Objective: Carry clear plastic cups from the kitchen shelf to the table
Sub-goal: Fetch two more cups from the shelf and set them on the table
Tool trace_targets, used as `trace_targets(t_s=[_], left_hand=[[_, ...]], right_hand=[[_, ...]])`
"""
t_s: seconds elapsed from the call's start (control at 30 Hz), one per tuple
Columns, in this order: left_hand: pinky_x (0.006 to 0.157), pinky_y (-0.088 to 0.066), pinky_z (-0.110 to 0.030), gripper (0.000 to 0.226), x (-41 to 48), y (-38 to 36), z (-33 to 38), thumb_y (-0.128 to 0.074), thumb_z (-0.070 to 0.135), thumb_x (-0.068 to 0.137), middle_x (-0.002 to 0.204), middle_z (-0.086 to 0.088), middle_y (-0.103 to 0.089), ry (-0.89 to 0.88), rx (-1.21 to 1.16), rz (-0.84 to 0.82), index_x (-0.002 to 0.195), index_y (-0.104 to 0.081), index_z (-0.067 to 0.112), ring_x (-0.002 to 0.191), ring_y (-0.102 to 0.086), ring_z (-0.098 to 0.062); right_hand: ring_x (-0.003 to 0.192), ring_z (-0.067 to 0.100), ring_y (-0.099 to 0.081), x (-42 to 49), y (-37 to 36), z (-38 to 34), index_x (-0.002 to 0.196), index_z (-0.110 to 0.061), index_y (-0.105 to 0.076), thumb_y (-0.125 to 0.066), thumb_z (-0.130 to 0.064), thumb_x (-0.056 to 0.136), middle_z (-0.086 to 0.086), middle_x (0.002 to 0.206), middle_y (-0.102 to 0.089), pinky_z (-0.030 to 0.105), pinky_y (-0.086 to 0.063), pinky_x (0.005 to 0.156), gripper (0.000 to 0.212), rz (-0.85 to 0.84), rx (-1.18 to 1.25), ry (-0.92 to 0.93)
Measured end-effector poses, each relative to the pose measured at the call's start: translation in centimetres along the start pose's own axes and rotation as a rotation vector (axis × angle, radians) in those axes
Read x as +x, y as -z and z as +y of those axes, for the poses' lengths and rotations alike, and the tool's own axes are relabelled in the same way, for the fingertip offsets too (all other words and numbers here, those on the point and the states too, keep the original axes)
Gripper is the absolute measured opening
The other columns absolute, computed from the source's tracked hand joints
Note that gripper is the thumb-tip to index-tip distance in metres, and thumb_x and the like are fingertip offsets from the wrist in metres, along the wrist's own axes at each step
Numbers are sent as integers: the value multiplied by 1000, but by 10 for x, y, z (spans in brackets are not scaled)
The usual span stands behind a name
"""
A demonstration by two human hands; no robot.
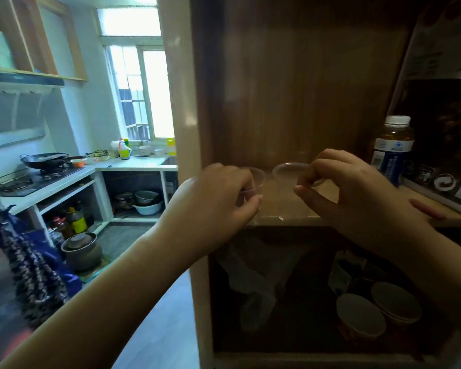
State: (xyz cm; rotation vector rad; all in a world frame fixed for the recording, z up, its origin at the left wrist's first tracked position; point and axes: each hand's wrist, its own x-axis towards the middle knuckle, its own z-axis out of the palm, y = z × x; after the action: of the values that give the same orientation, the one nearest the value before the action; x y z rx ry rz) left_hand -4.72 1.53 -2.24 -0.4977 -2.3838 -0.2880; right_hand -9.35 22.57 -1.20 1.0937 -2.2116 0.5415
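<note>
Two clear plastic cups stand side by side on the wooden shelf [285, 209] of an open cupboard in front of me. My left hand [218, 201] pinches the rim of the left cup [258, 175], and most of that cup is hidden behind my fingers. My right hand [351, 190] pinches the rim of the right cup [288, 173] between thumb and forefinger. I cannot tell whether either cup is lifted off the board.
A bottle with a white cap [393, 149] stands on the shelf at the right, beside small jars. Below are stacked bowls [394, 302] and a plastic bag. To the left lies a kitchen counter with a wok [44, 159] on a stove, and pots on the floor.
</note>
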Motion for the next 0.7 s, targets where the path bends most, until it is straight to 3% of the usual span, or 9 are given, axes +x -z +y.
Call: trace_targets(t_s=[0.1,0.23,0.3,0.53,0.7], left_hand=[[58,-32,-23,15,-30,25,-9,-52,39,81,67,14,-48,44,11,37,71,-49,29,66,-46,-8],[56,-36,-25,20,-76,62,-30,-56,33,83,67,14,-51,65,60,55,70,-42,32,67,-47,-10],[57,-38,-27,19,-103,80,-45,-57,33,84,67,11,-55,98,101,46,69,-47,26,67,-50,-14],[60,-34,-26,24,-213,159,-107,-46,43,84,69,14,-51,305,188,14,70,-54,25,71,-46,-9],[66,-45,-38,25,-314,236,-137,-49,40,82,73,7,-57,507,271,18,73,-60,19,76,-51,-16]], right_hand=[[80,8,-52,0,-10,-33,84,-22,-61,-49,-37,84,-6,88,-55,28,-48,64,19,41,59,5],[81,4,-53,4,-33,-85,76,-23,-64,-55,-34,83,-10,85,-54,20,-41,68,15,39,161,-4],[82,6,-54,9,-45,-113,76,-23,-66,-58,-33,84,-10,83,-55,25,-43,71,15,5,238,8],[83,15,-57,42,-110,-229,77,-17,-68,-60,-30,86,-4,80,-59,36,-45,74,17,-96,412,138],[79,16,-56,68,-171,-343,78,-15,-69,-65,-23,84,-2,79,-59,32,-44,73,12,-138,540,299]])
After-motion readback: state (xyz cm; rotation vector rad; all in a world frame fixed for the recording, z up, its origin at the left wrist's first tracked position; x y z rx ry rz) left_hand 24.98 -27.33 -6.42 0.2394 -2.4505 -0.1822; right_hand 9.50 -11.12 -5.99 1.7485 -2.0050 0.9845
